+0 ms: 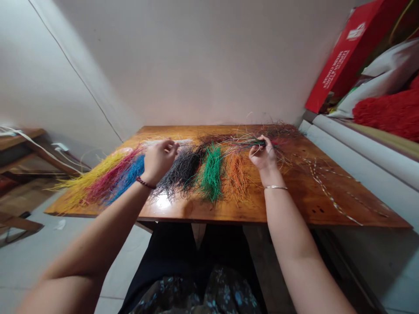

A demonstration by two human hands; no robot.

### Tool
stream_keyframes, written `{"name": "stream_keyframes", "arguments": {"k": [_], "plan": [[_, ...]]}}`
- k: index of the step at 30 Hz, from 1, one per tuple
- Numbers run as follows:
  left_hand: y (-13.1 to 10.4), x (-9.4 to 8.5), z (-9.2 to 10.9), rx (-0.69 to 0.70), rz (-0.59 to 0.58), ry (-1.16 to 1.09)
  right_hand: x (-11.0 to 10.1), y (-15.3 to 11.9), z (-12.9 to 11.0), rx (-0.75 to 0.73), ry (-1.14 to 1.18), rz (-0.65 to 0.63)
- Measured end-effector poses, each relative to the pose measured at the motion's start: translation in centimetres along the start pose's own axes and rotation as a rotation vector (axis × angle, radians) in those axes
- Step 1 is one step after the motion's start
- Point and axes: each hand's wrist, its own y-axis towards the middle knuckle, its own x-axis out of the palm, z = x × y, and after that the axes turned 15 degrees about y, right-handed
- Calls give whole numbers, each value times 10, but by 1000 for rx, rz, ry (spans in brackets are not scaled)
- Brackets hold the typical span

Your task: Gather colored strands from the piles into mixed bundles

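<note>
My right hand [263, 153] is closed around a loose bunch of mixed-colour thin strands [244, 141], whose ends fan out to both sides above the table. My left hand [160, 159] hovers over the piles between the blue strands [130, 175] and the black strands [183, 169]. Its fingers are curled together, and anything in them is too small to make out. Green strands [212, 172] and orange strands [237, 174] lie between my hands. Yellow strands [87, 181] and dark pink strands [108, 179] spread at the left. Some white strands [186, 142] show behind my left hand.
The wooden table [288, 205] stands against a pale wall. Dark brown strands [216, 138] lie along its back. Twisted multicolour cords [322, 185] rest at the right. Beyond that edge are a red box [343, 52] and red fluffy material [389, 114]. A white cable [42, 150] hangs at left.
</note>
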Motion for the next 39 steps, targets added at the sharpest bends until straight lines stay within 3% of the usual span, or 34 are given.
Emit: {"name": "stream_keyframes", "arguments": {"k": [6,12,15,20,26,33,39], "plan": [[-44,35,22,110,-224,312,2,-3,4,46,108,13],[-52,35,34,260,-274,259,1,-2,9,55,47,38],[-43,28,34,270,-189,115,1,-2,11,69,19,45],[-35,2,42,109,89,-404,4,-4,17,82,-32,53],[-44,-24,64,209,11,-628,5,-5,25,123,-70,48],[-41,-25,61,205,58,-586,3,-4,27,141,-108,24],[-44,-25,58,152,133,-709,3,-4,27,180,-120,-9]]}}
